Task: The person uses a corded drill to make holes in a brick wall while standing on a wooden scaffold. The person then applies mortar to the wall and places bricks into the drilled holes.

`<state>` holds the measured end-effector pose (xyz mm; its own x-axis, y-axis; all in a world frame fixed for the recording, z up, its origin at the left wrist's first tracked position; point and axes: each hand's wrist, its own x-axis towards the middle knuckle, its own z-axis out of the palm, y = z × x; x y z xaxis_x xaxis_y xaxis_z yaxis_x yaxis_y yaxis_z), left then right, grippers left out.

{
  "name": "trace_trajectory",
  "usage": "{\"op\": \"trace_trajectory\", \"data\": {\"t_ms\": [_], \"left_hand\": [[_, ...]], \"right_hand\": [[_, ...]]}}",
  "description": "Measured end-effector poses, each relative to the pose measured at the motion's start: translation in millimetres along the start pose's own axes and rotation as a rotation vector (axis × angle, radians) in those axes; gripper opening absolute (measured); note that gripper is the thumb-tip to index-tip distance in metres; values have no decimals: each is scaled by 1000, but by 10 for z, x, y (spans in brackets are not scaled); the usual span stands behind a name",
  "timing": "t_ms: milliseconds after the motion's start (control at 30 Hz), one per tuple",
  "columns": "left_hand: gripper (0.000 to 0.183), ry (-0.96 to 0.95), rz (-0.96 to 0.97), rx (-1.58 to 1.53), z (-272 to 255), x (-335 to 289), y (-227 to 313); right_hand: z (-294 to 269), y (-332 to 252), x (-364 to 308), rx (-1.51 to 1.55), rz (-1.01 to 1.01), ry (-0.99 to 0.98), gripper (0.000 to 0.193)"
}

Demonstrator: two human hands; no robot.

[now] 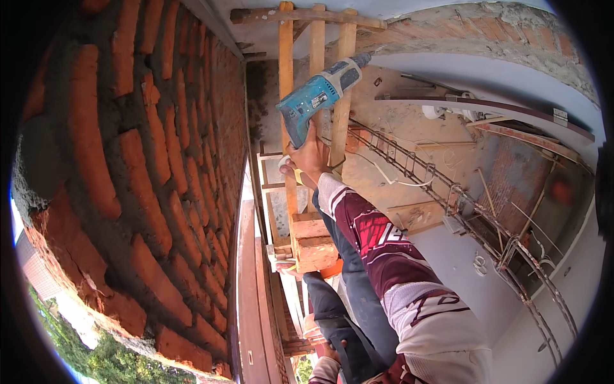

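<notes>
A blue-and-grey power drill [320, 93] is in my right hand [311, 158], whose fingers are wrapped around its grip. The drill's dark chuck points up and to the right, with a thin bit at its tip. Beside the lower fingers of that hand is a small white and yellow item, too small to name. My right arm, in a maroon and white sleeve, is stretched far forward. Down near the lower edge, my left hand [330, 351] is beside my dark trousers [348, 339]; its fingers are mostly hidden. Reddish bricks [314, 251] lie on the wooden frame just beyond my legs.
A rough brick wall [150, 160] with grey mortar rises close on my left. Wooden rails [286, 83] run ahead of me under the drill. Below on the right are a long steel rebar cage [422, 169], a dark-edged plank [492, 109] and scattered boards on the dusty floor.
</notes>
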<state>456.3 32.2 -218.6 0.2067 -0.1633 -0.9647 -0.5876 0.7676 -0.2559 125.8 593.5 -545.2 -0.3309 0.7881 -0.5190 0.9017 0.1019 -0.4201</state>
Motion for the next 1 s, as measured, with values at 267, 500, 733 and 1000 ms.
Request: {"op": "trace_trajectory", "data": {"t_ms": [267, 500, 733, 1000], "left_hand": [[81, 27, -19, 2, 46, -123, 340], [84, 34, -43, 0, 105, -259, 445], [88, 50, -76, -35, 238, -329, 542], [93, 64, -86, -46, 266, -249, 717]], "right_hand": [[89, -793, 739, 154, 64, 202, 92], [163, -1417, 1251, 310, 114, 344, 95], [132, -1421, 1406, 292, 94, 215, 98], [280, -1147, 1687, 250, -40, 193, 113]]}}
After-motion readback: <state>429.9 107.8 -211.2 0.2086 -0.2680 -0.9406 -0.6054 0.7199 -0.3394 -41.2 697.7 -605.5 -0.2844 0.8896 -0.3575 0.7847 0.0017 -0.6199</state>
